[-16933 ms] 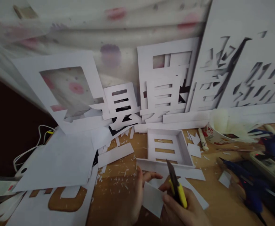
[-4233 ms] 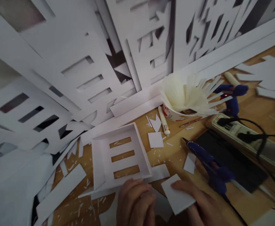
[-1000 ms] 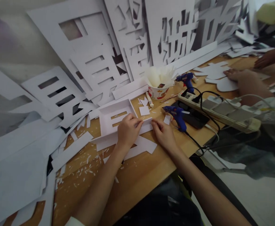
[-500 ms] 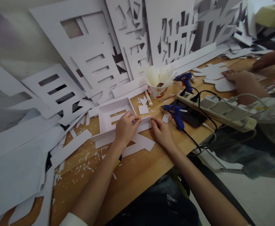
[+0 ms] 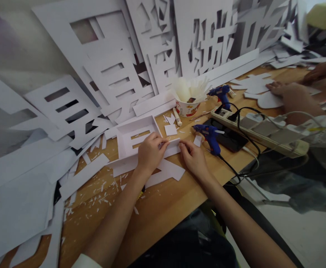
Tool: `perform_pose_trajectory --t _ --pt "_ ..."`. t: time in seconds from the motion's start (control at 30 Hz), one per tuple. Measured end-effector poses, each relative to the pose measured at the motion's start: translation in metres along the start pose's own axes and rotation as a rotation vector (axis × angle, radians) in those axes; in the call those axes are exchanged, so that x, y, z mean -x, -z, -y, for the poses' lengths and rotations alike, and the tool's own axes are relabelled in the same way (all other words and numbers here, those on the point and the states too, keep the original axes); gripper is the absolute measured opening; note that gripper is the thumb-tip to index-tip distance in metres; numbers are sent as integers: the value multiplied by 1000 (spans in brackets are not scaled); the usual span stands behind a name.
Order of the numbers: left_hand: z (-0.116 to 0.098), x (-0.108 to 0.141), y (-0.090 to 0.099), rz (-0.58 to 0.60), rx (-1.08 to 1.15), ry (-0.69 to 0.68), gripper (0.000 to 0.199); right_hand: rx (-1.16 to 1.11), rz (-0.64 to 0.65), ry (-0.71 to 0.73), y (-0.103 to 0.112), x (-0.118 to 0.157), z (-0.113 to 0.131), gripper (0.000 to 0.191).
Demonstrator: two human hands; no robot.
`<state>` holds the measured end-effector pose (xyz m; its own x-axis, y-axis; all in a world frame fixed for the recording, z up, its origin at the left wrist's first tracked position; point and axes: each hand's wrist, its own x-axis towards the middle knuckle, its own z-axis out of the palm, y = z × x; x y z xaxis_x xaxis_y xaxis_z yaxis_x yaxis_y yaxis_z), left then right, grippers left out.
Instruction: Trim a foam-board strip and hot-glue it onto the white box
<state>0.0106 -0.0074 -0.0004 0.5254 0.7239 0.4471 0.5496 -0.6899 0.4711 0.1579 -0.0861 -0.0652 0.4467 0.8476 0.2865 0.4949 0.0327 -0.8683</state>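
A long white strip (image 5: 172, 145) stands on edge along the near side of a white box-like piece (image 5: 125, 134) with slots in its base. My left hand (image 5: 151, 150) is closed on the strip, thumb and fingertips pinching its upper edge. At the strip's right end, my right hand (image 5: 192, 154) pinches it between thumb and fingers. Beneath both lies a flat white cut piece (image 5: 170, 172). Just right of my right hand rests a blue glue gun (image 5: 211, 137), and a small white square (image 5: 170, 129) lies beyond the strip.
A paper tub (image 5: 187, 108) of glue sticks, another blue glue gun (image 5: 221, 95), a power strip (image 5: 263, 132) and a dark phone (image 5: 226, 136) are at the right. Cut-out white panels (image 5: 109, 63) lean behind. A co-worker's hands (image 5: 285, 91) touch white pieces at far right.
The view has shifted slightly, moving the objects at the right a little farther right in the picture. My hands keep nearly the same hold on the strip.
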Motion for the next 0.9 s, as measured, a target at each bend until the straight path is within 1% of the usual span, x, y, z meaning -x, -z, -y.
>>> perform_pose_trajectory --t 0.3,0.47,0.6,0.8,0.9 --pt "2 4 -3 -10 -44 -52 5 -1 29 -37 1 0 -1 22" --pt "1 7 -3 -1 -98 -89 12 -30 49 -90 0 0 -6 23" --pt "3 8 -2 23 -92 -95 18 -45 46 -111 -1 -2 -11 24" --pt "7 7 0 62 -26 -73 17 -41 70 -113 1 -4 -10 24" --pt "8 5 0 66 -10 -64 9 -30 85 -104 3 -4 -8 23"
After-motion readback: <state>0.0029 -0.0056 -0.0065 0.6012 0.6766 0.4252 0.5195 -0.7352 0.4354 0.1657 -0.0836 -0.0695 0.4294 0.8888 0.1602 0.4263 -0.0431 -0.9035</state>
